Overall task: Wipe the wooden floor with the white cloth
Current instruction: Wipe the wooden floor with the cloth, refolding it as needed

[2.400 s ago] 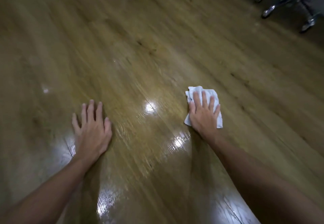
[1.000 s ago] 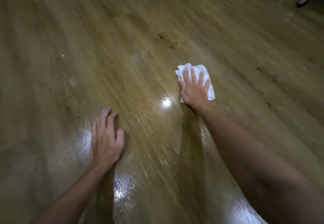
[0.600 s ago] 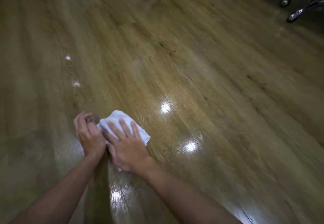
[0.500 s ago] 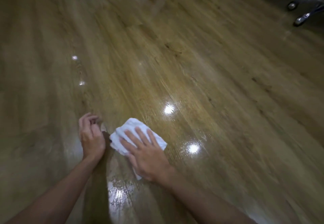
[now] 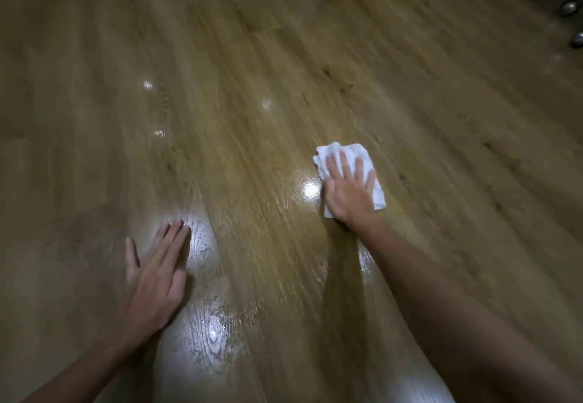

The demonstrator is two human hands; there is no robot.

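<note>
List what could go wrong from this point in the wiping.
1. The left hand rests flat on glossy, possibly wet wooden floor; leaning on it, it might slip.
2. The right hand only presses the white cloth with straight fingers, so it could bunch or slide out.
3. Chair casters lie ahead of the strokes.

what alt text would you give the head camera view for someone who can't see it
A person's right hand presses a crumpled white cloth flat against a glossy wooden floor, fingers spread. The left hand rests open on the boards nearer the camera, beside bright light reflections.
</note>
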